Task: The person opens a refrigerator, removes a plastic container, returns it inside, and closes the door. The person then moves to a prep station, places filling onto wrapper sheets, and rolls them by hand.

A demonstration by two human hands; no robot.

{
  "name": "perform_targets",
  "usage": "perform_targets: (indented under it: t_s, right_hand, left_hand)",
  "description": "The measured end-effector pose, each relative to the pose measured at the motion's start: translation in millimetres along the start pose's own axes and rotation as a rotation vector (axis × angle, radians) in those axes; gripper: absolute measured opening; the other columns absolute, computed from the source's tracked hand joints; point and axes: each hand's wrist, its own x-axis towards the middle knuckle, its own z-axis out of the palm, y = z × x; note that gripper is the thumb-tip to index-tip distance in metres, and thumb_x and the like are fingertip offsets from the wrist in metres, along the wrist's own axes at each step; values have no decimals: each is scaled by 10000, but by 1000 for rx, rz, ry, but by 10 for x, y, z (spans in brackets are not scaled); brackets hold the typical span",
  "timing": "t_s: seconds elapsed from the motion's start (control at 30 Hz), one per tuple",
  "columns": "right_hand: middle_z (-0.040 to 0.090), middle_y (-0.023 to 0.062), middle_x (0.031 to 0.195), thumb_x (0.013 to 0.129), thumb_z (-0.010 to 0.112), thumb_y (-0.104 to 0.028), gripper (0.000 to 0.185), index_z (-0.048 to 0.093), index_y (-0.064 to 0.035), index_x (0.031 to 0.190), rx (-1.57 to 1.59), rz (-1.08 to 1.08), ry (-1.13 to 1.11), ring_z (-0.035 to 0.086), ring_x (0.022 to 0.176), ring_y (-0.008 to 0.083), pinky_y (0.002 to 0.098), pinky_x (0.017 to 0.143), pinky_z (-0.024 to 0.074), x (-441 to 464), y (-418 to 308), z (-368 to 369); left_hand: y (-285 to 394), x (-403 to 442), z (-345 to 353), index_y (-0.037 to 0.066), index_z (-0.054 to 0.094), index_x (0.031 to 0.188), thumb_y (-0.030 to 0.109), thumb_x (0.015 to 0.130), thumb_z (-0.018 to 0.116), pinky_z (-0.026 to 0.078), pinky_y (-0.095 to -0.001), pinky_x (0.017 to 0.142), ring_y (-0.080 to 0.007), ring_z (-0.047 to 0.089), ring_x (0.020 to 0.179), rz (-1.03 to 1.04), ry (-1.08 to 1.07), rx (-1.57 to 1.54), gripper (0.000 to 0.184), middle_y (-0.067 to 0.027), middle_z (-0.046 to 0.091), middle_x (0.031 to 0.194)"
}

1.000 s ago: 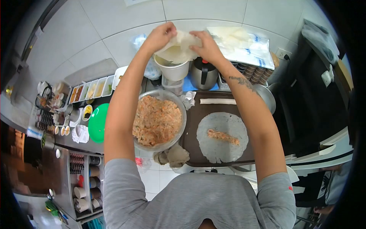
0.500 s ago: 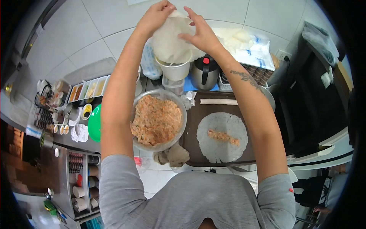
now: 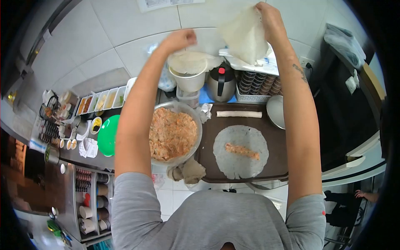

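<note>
The hands are apart: the right hand [image 3: 271, 21], upper right, pinches a thin pale sheet [image 3: 246, 37] by its edge; the left hand [image 3: 180, 40], blurred, is above the white bucket [image 3: 191, 81], its grip unclear. Separating sheets seems the step in hand; the next move calls for a light pinch, lest it tear. Lower right of centre, a brown tray [image 3: 276, 146] bears a round wrapper [image 3: 239, 168] with filling [image 3: 241, 151].

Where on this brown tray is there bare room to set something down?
Best patch: on the tray, right of the flat wrapper, in front of the steel bowl. Narrower bare strips run between wrapper and roll, and between wrapper and filling bowl. Behind the tray, bucket, flask and cups crowd together.
</note>
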Motion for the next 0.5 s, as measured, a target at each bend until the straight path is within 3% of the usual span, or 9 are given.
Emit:
perform_targets:
  t_s: [0.1, 0.2, 0.27, 0.47, 0.5]
  right_hand:
    - [580, 11, 755, 837, 566, -147, 171, 614, 9, 889, 175, 239, -10, 528, 672, 134, 278, 635, 447, 3, -11, -65]
    - [548, 40, 703, 822, 631, -226, 243, 579, 5, 767, 393, 196, -35, 504, 619, 164, 311, 614, 437, -131, 56, -36]
    - [560, 40, 729, 832, 659, -252, 252, 574, -23, 771, 333, 283, -58, 510, 628, 150, 300, 603, 443, -202, 20, -5]
    - [596, 48, 789, 883, 649, -244, 219, 566, -43, 861, 584, 373, -215, 563, 685, 132, 287, 631, 488, -316, 146, 225]
    - [602, 51, 802, 893, 636, -229, 205, 567, -36, 888, 630, 386, -237, 575, 702, 135, 290, 649, 499, -340, 117, 293]
  left_hand:
    - [-157, -122, 545, 55, 639, 1005, 270, 831, 632, 475, -393, 819, -298, 605, 939, -16, -5, 236, 277, -139, 645, 1001]
    - [-301, -81, 705, 58, 632, 976, 219, 849, 584, 480, -416, 813, -334, 609, 948, -80, 24, 258, 211, -170, 649, 972]
    - [-342, -70, 698, 67, 618, 959, 191, 854, 553, 490, -433, 801, -363, 609, 920, -72, 64, 309, 175, -195, 643, 951]
    - [-159, 20, 202, 62, 603, 960, 191, 900, 478, 485, -470, 757, -414, 608, 831, -87, 578, -55, 189, -214, 639, 854]
    - [-69, 11, 41, 51, 596, 973, 185, 907, 478, 485, -436, 750, -371, 613, 814, -70, 599, -43, 191, -200, 636, 841]
